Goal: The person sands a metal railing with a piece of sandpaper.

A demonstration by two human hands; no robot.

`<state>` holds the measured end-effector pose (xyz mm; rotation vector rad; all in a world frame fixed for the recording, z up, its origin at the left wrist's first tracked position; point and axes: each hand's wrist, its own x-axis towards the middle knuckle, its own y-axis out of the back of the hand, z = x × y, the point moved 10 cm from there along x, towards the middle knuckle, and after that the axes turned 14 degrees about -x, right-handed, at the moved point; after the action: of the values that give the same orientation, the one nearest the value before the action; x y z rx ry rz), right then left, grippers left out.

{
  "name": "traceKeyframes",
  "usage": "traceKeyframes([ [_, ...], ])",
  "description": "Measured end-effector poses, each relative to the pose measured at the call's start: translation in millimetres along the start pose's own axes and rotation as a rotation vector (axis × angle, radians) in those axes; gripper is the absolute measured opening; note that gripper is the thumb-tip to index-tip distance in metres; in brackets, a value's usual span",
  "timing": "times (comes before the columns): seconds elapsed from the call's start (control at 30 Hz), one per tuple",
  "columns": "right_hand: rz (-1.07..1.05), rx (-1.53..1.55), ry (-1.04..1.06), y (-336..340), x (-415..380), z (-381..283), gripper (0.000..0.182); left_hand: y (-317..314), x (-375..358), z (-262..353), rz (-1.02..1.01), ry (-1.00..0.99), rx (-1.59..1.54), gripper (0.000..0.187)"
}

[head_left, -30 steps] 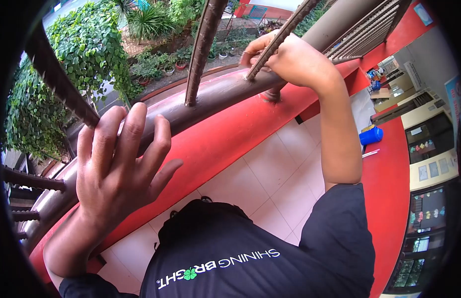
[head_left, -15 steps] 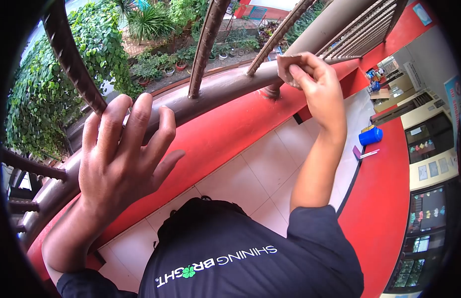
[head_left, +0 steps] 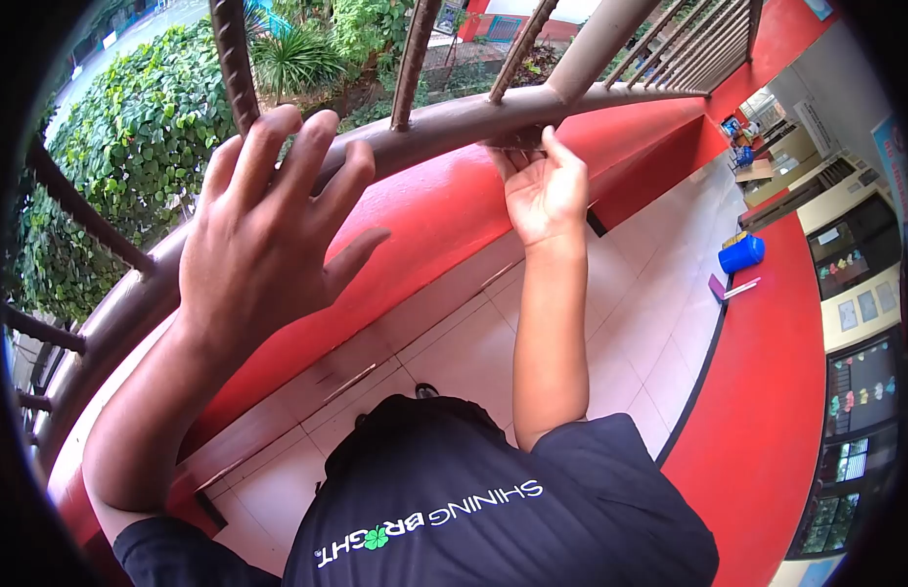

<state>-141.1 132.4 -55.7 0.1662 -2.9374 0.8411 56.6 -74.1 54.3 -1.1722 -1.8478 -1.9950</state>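
Left hand (head_left: 258, 240): fingers spread, unclenched, on the brown rail (head_left: 444, 129) beside a ribbed bar (head_left: 233, 64), presumably for steadiness. Right hand (head_left: 546, 196): fingers grasping a dark brown sheet (head_left: 523, 140), edges indistinct, beneath the rail, probably to reach its underside; earlier, sheet plainly visible before the rail, farther right.

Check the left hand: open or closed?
Open: the left hand is over the brown rail, with its fingers and thumb spread apart.
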Motion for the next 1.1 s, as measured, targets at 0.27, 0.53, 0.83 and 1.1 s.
traceKeyframes([
  [0.27, -0.049, 0.418, -0.132, -51.5, -15.1, 2.6, 0.088, 3.9, -2.7, 1.1, 0.044, -0.059, -0.04, 0.056],
  [0.53, -0.077, 0.206, -0.195, -63.8, -32.4, 14.8, 0.101, 5.0, -2.1, 0.9, 0.036, -0.071, -0.043, 0.059],
  [0.83, -0.172, 0.625, -0.223, -61.2, -17.9, 25.3, 0.109, 7.2, -3.1, 0.8, 0.047, -0.074, -0.065, 0.059],
  [1.1, -0.191, 0.729, -0.342, -82.2, -28.0, 33.5, 0.108, 5.4, -3.8, 3.3, 0.056, -0.085, -0.074, 0.057],
])
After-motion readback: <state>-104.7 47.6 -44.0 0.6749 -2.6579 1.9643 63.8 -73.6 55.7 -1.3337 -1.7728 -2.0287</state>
